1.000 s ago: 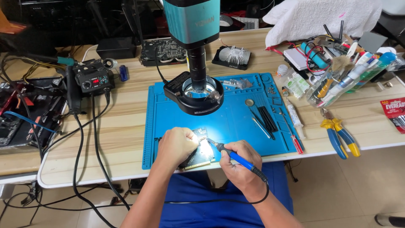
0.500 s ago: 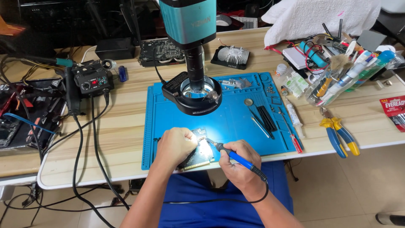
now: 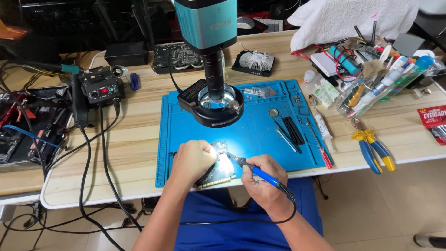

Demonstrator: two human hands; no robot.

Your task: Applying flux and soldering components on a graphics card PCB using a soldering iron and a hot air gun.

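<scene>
A small dark circuit board (image 3: 219, 171) lies at the front edge of the blue work mat (image 3: 260, 125), brightly lit from above. My left hand (image 3: 192, 160) rests on the board's left part and holds it down with curled fingers. My right hand (image 3: 260, 182) grips a blue-handled soldering iron (image 3: 256, 171) like a pen. Its tip touches the board's lit upper right area. The iron's black cable loops down past my wrist.
A teal microscope with a ring light (image 3: 212, 104) stands over the mat's back. A soldering station (image 3: 100, 89) and cables sit left. Tweezers and a syringe (image 3: 322, 127) lie on the mat's right; blue-yellow pliers (image 3: 371, 148) and a tool cup (image 3: 367, 88) beyond.
Both hands and the iron stay on the board; only the view shifts slightly.
</scene>
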